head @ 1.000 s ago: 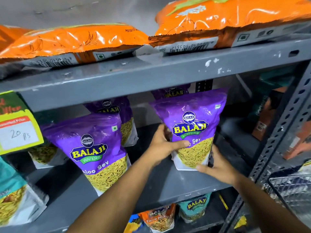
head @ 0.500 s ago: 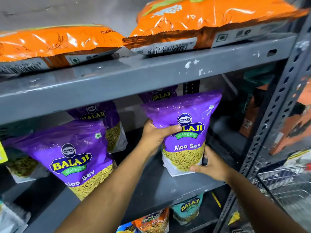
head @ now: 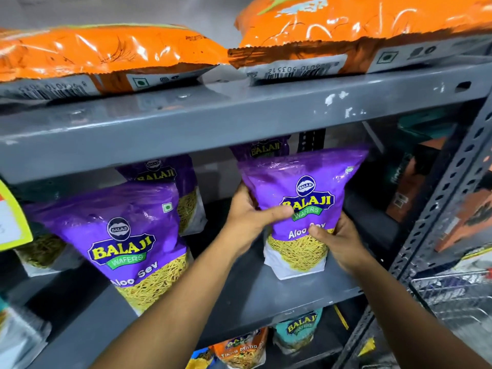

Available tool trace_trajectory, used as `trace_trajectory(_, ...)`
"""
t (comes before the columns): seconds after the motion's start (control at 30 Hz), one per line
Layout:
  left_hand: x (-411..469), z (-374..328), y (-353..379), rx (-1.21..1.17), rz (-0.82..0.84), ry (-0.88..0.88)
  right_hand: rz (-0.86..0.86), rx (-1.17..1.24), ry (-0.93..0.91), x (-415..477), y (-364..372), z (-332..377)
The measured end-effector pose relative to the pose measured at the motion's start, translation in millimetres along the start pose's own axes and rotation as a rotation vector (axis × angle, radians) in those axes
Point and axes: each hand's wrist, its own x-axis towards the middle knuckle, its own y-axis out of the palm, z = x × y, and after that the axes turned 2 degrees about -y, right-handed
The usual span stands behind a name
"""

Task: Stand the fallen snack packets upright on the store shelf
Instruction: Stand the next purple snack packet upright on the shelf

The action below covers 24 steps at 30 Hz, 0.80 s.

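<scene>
A purple Aloo Sev packet [head: 306, 182] stands upright on the grey middle shelf [head: 239, 294], right of centre. My left hand [head: 250, 217] grips its left edge, thumb across the front. My right hand [head: 335, 241] holds its lower right side, thumb on the label. A second purple packet [head: 127, 235] stands to the left, leaning a little to the left. Two more purple packets [head: 170, 174] stand behind, partly hidden by the front ones and the shelf above.
Two orange packets [head: 106, 54] lie flat on the upper shelf [head: 239, 113]. A slotted upright post [head: 447, 198] bounds the right side, with a wire basket [head: 452, 296] beyond it. Smaller packets [head: 295, 331] sit on the shelf below. A yellow price tag [head: 10, 217] hangs at left.
My right hand has slid up from the packet's bottom corner onto its lower front. The packet now stands straighter. The view has shifted slightly to the left.
</scene>
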Motion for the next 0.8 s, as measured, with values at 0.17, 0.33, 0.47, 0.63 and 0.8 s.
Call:
trace_trajectory(0.17, -101.5, 42.9, -16.5, 0.246, -0.171, 0.004, -0.244, -0.193, -0.101, -35.8, 7.4, -17.0)
trace_trajectory(0.33, -201.5, 53.0, -107.1, 0.588, -0.617, 0.131, -0.199, -0.684, -0.474, -102.7, 60.7, -38.7)
trace_trajectory(0.47, -211.3, 33.3, -201.4, 0.75, -0.764, 0.116, 0.371, -0.689, -0.328, -104.7, 140.8, -54.6)
trace_trajectory(0.63, -175.3, 13.8, -235.9, 0.335, -0.343, -0.149, 0.515, -0.516, -0.051, -66.3, 210.9, -59.9)
trace_trajectory(0.8, -161.3, 26.5, -212.7, 0.296, -0.337, -0.17, 0.365, -0.551, 0.021, -51.3, 201.7, -53.0)
